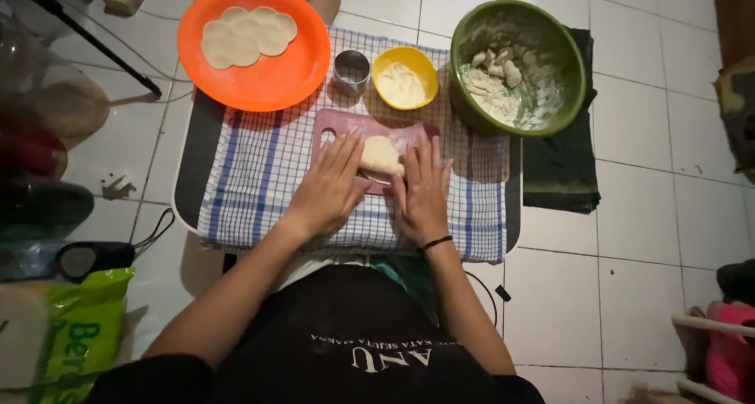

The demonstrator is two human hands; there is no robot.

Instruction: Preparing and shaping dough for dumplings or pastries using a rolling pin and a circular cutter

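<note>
We see both hands flat, fingers spread, nothing gripped: left hand and right hand press against either side of a dough piece lying on the pink cutting board. Board sits on a checked cloth over the low table. Behind the board: orange plate with dough rounds, metal ring cutter, yellow bowl, green bowl.

On the bench a dough piece lies on the cutting board, between both hands; behind it stand a plate left, cup, small bowl, and large bowl right
</note>
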